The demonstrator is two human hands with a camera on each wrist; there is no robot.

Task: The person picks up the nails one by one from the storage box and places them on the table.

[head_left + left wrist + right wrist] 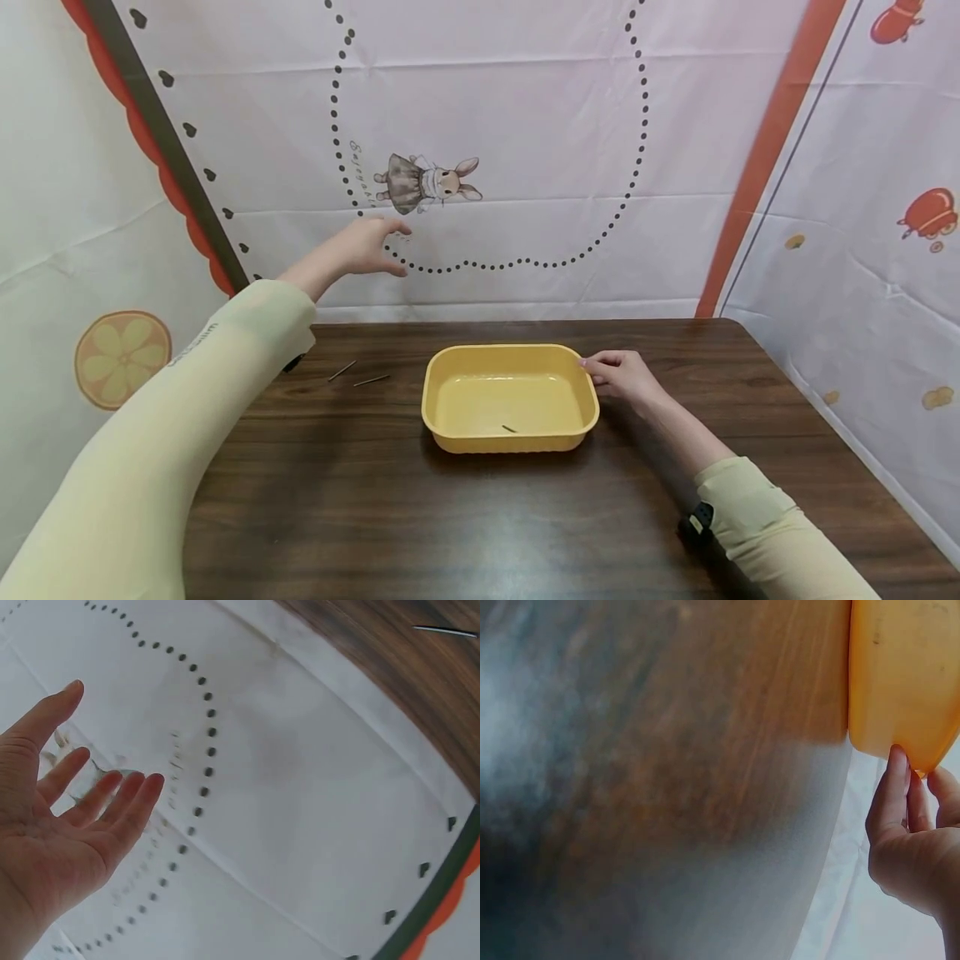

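Nearest, at lower left: one pale yellow sleeve (150,442). Beyond it: left hand (366,247), raised before the printed cloth (525,167), grip wide, thumb well apart from fingers. On the brown table (525,533), near its far edge: one yellow tray (491,445), upright, with one thin dark stick (509,428) inside. Right hand (624,375): pinching tray rim near far right corner. Left of tray: two thin sticks (371,380), lying apart.

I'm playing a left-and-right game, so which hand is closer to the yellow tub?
The right hand. It pinches the yellow tub near its far right corner. The left hand is up in the air to the tub's left, not touching it.
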